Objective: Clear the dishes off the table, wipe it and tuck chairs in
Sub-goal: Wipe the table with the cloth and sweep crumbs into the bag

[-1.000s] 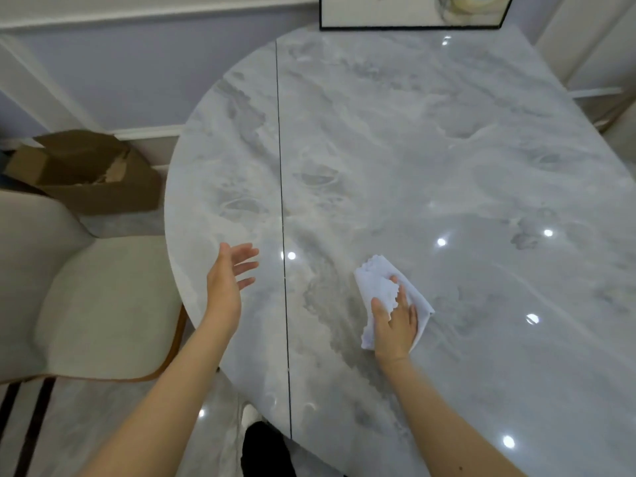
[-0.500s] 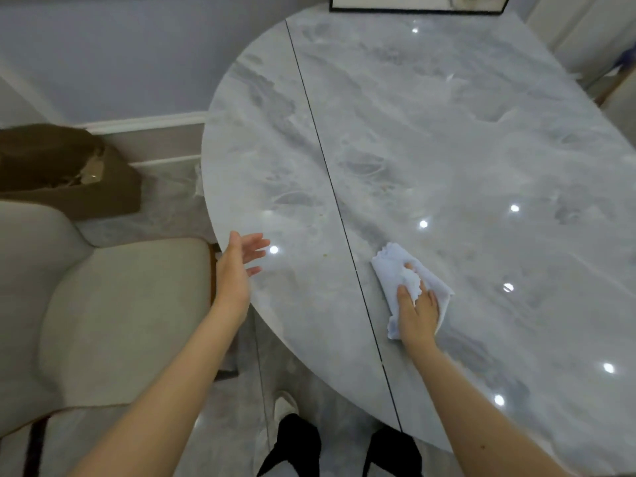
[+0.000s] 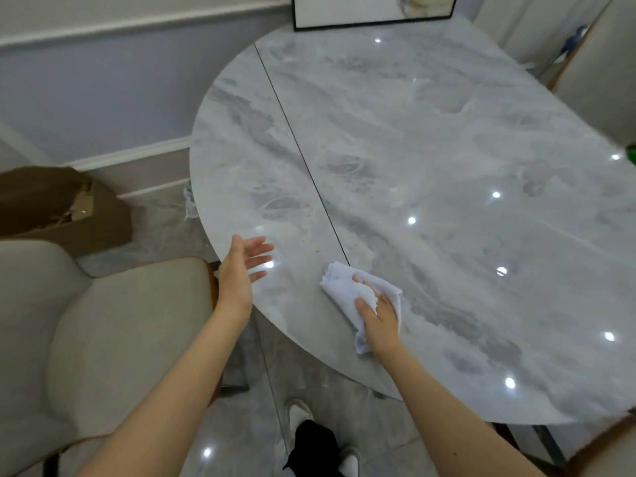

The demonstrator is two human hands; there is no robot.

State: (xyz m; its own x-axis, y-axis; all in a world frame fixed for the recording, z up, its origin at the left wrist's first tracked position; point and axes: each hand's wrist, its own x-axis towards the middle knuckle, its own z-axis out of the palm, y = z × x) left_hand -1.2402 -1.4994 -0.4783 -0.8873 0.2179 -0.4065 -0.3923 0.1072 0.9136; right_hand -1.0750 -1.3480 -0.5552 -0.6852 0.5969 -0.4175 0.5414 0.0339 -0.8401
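A white cloth lies bunched on the grey marble table, close to its near left edge and just right of the dark seam. My right hand presses down on the cloth, fingers gripping its folds. My left hand hovers open, palm turned right, at the table's rounded left edge and holds nothing. Small crumbs and smears show near the seam beyond the cloth. A beige upholstered chair stands pulled out to the left of the table.
A brown cardboard box sits on the floor by the wall at left. A framed picture leans at the table's far end. Another beige chair stands at the far right. My feet are below the table edge.
My right hand has slid the cloth left across the seam toward the near table edge. The view has shifted right and back; my left hand stays open by the edge.
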